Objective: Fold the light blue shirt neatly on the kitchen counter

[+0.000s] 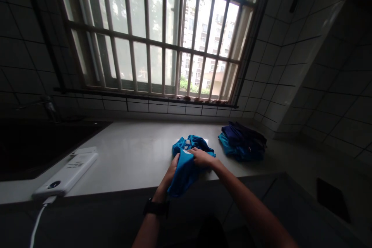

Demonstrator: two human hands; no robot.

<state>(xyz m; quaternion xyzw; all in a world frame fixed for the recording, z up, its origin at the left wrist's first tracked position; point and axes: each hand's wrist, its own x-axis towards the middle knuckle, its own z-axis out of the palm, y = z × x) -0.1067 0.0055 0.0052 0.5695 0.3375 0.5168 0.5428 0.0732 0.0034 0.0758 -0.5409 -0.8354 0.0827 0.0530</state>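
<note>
A crumpled garment of bright blue, slightly shiny cloth [183, 176] is just below the centre of the frame. Its far part lies bunched on the smooth, pale grey worktop [130, 155], while its near part hangs down in front of the edge. The left hand [173, 165] holds the garment's left side, with the cloth gathered in its grasp; a wide black band [156, 207] circles that wrist. The right hand [202, 157] comes in from the lower right and rests on the cloth, its fingers reaching towards a small white patch [187, 151]. Some of these fingers are lost in the folds, so I cannot tell whether they pinch the fabric.

Right of centre, well clear of the right hand, sits a stack of dark navy and bright blue folded cloth [243, 143]. At the lower left lies a long white plastic box with a round dark display [71, 172], a white cable [37, 221] plugged into its near end. Behind it, at the left edge, is a dark, sunken sink [43, 145]. A window with pale upright bars [164, 38] fills the upper middle of the frame.
</note>
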